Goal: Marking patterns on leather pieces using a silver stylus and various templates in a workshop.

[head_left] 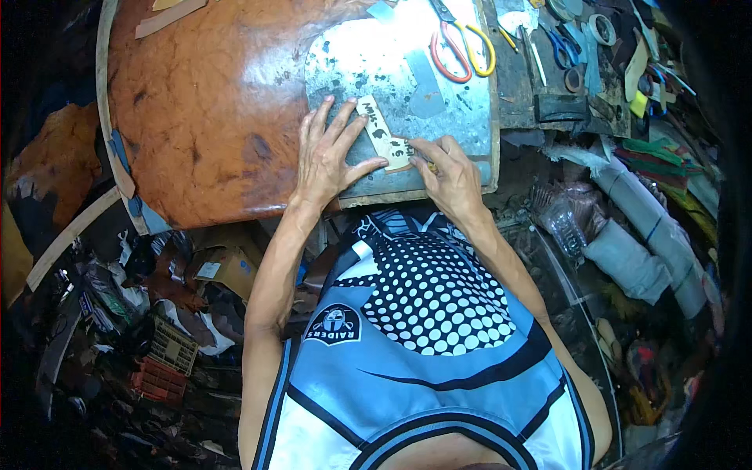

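Note:
A pale L-shaped pattern piece (377, 131) with dark handwriting lies on a worn metal sheet (345, 66). My left hand (323, 157) is open, fingers spread, straddling the sheet and the brown leather beside it. Its thumb and index fingertip rest on or right beside the pattern piece. At the piece's right end, my right hand (453, 176) is closed in a pinch against the edge. Whatever small thing it holds is mostly hidden by the fingers. A thin brown edge shows under the piece's lower right end.
Brown leather (207, 110) covers the table's left side. Scissors (462, 51) with red and yellow handles and a grey-blue cut piece (425, 86) lie beyond my hands. Tools and tape rolls crowd a board (580, 110) at right. Crates (160, 380) and scraps clutter the floor.

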The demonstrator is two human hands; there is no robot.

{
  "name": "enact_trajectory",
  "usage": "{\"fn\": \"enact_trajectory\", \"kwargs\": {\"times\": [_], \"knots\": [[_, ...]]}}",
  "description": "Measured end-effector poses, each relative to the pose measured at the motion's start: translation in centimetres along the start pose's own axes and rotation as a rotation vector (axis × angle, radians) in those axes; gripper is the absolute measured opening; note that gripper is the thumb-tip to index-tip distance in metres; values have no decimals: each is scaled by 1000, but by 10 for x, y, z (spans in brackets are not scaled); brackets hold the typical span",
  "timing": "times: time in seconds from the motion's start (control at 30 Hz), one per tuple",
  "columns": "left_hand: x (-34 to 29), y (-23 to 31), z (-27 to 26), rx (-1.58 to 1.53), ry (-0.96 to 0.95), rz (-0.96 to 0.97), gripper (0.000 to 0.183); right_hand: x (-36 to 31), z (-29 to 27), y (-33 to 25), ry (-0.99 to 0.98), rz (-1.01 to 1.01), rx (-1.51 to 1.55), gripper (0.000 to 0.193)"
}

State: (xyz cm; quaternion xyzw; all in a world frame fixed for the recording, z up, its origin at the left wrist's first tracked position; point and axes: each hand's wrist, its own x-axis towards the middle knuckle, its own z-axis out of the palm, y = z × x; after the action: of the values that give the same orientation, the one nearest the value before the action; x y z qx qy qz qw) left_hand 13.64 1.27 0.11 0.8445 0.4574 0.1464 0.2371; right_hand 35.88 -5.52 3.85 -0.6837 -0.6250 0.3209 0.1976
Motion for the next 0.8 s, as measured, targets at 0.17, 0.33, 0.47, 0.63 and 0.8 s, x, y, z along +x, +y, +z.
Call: {"fn": "enact_trajectory", "kwargs": {"times": [0.17, 0.33, 0.47, 0.63, 0.8], "knots": [[-1, 0, -1, 17, 5, -7, 68, 2, -2, -4, -25, 26, 15, 28], [-2, -2, 1, 16, 14, 3, 71, 1, 0, -3, -29, 25, 14, 27], [-3, -3, 4, 23, 23, -1, 72, 1, 3, -1, -7, 23, 22, 27], [-4, -6, 6, 24, 46, 12, 72, 1, 4, -2, 5, 13, 6, 27], [-4, -4, 5, 21, 46, 20, 72, 2, 2, -2, 6, 6, 4, 26]]}}
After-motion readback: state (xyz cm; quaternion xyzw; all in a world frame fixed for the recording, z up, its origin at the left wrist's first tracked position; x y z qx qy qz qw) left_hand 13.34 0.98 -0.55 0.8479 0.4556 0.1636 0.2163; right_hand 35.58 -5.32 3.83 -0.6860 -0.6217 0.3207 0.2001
